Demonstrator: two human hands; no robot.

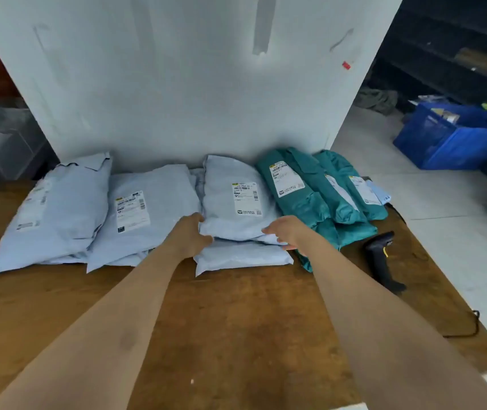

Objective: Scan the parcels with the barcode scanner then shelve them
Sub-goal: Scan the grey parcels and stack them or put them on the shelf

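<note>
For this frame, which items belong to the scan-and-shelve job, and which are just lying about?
Job: grey parcels, teal parcels, barcode scanner, dark shelves probably; left hand and right hand grip the middle grey parcel.
Lying about: blue crate, red tag on the wall.

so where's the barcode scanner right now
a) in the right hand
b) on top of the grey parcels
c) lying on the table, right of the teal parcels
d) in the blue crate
c: the barcode scanner lies on the table just right of the teal parcels, while the left hand and right hand both hold the near edge of a grey parcel.
</note>
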